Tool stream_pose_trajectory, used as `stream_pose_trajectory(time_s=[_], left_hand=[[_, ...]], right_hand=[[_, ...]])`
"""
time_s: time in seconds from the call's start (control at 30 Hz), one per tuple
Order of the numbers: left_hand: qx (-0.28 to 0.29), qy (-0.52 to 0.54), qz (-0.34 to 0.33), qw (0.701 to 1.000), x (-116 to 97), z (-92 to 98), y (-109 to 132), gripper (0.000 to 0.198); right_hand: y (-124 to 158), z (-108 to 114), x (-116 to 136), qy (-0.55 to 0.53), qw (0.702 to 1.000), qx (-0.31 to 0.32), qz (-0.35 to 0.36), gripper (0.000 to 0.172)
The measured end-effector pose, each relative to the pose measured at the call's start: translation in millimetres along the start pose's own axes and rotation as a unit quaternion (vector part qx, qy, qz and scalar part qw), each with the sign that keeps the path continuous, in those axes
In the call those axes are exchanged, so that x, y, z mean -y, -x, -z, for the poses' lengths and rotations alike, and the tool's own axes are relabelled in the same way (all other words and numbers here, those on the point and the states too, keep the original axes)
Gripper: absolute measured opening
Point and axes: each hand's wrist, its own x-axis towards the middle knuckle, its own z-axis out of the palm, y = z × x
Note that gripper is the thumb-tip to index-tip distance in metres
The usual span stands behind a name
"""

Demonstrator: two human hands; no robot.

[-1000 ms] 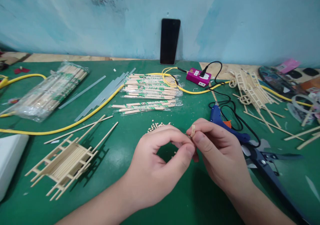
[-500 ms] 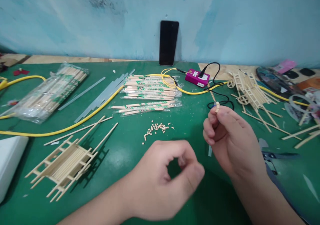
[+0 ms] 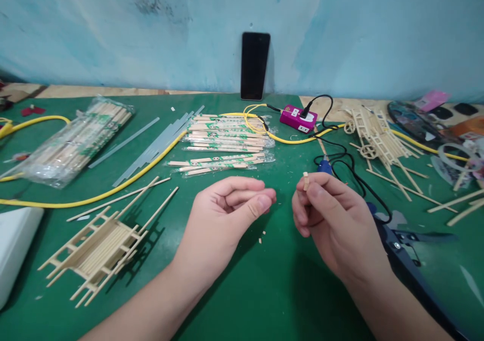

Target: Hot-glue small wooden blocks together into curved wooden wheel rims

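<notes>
My right hand pinches a tiny cut piece of wooden stick upright between thumb and forefinger. My left hand hangs over the green cutting mat, its fingers curled together and nothing visible in them. That hand hides the heap of small wooden pieces, and only a few crumbs show just beyond its edge. A blue hot glue gun lies partly hidden behind my right hand.
Black-handled shears lie to the right, under a black cord. Stick-built ladder-like frames stand left and right. Wrapped chopsticks, a yellow cable, a pink socket and a phone lie or stand behind.
My left hand has moved up over the heap of small pieces and covers it. My right hand has shifted left and lower, still pinching the wooden piece.
</notes>
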Motion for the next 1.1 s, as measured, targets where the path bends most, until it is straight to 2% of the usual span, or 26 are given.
stream_pose_trajectory(time_s=[0.03, 0.1, 0.17, 0.27, 0.37, 0.47, 0.53, 0.63, 0.7, 0.8, 0.93, 1.1], left_hand=[[-0.008, -0.012, 0.003, 1.000, 0.6, 0.8, 0.4, 0.021], [-0.034, -0.034, -0.007, 0.999, 1.4, 2.8, 0.8, 0.043], [-0.063, -0.046, -0.043, 0.996, 1.5, 4.7, 1.0, 0.053], [-0.079, -0.061, -0.116, 0.988, 0.6, 5.7, 1.5, 0.048], [-0.084, -0.029, -0.148, 0.985, -1.1, 4.2, 3.8, 0.039], [-0.048, 0.000, -0.107, 0.993, -2.4, 2.6, 7.5, 0.024], [-0.017, -0.031, -0.081, 0.996, -2.5, 2.3, 9.9, 0.009], [-0.005, -0.115, -0.114, 0.987, -3.3, 1.3, 11.5, 0.018], [-0.019, -0.155, -0.151, 0.976, -4.8, -0.7, 10.9, 0.014], [-0.032, -0.139, -0.154, 0.978, -7.3, -4.9, 8.7, 0.015], [-0.012, -0.120, -0.132, 0.984, -7.3, -8.6, 7.4, 0.010], [-0.012, -0.162, -0.167, 0.973, -3.0, -7.5, 11.3, 0.015]], right_hand=[[2.3, -0.1, -0.8, 0.014, 1.000, 0.013, 0.007, 0.013], [7.5, -1.6, -1.8, 0.049, 0.998, 0.031, 0.025, 0.013], [12.6, -4.2, -2.0, 0.087, 0.994, 0.037, 0.046, 0.014], [17.6, -7.9, -1.5, 0.131, 0.988, 0.043, 0.075, 0.015], [18.9, -8.7, -1.3, 0.149, 0.984, 0.042, 0.092, 0.014], [17.8, -7.8, -1.9, 0.166, 0.980, 0.034, 0.103, 0.015], [16.8, -7.3, -2.7, 0.186, 0.975, 0.033, 0.120, 0.015], [16.5, -7.2, -4.5, 0.215, 0.964, 0.055, 0.145, 0.014], [17.3, -7.1, -5.8, 0.227, 0.960, 0.070, 0.149, 0.014], [18.7, -6.7, -6.9, 0.234, 0.959, 0.074, 0.141, 0.014], [17.9, -6.2, -6.5, 0.244, 0.955, 0.058, 0.155, 0.012], [15.3, -7.3, -6.1, 0.259, 0.949, 0.039, 0.178, 0.012]])
